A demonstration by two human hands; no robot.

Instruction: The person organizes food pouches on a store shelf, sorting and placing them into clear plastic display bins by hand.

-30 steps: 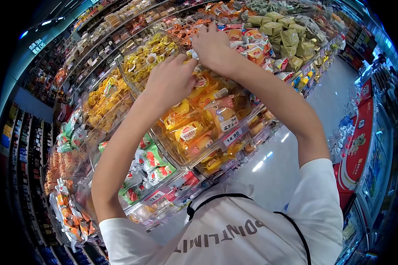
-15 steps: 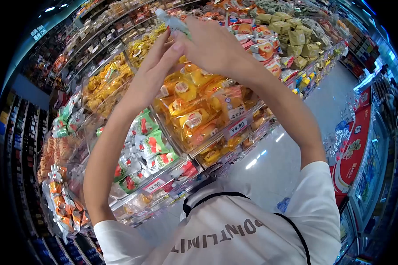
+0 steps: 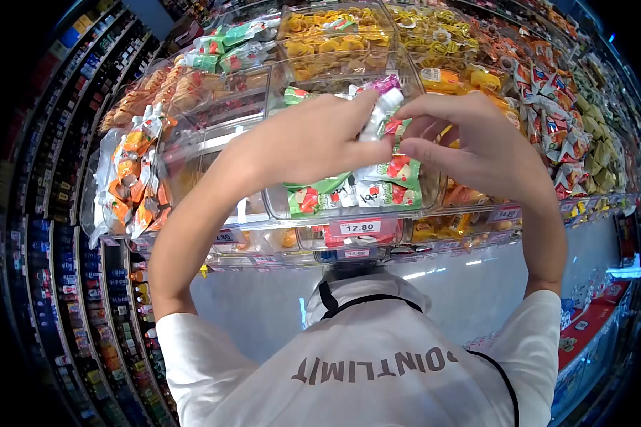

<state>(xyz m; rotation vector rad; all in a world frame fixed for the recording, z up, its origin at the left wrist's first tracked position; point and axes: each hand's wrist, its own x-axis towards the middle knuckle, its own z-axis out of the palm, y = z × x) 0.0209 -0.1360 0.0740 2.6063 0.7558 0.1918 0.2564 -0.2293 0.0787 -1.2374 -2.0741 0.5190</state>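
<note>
My left hand (image 3: 313, 139) is closed around a spouted jelly pouch (image 3: 374, 127), pinched between thumb and fingers with its white cap pointing up and to the right. Just right of it is my right hand (image 3: 470, 135), its thumb and index finger curved and apart, with nothing visible between them. Both hands are over a clear bin of green-and-white pouches (image 3: 388, 193) printed with red fruit. The lower part of the held pouch is hidden against those in the bin.
A price tag (image 3: 360, 228) reading 12.80 is on the bin's front. Orange pouches (image 3: 129, 171) hang at the left. Yellow packaged snacks (image 3: 335, 46) fill bins behind, and olive packets (image 3: 598, 135) lie at far right. A red-sided freezer (image 3: 591, 324) stands lower right.
My view has swung left, from the yellow snack bins to the green-and-white pouches. The spouted pouch, before in my right hand, is now in my left, and my right fingers have spread.
</note>
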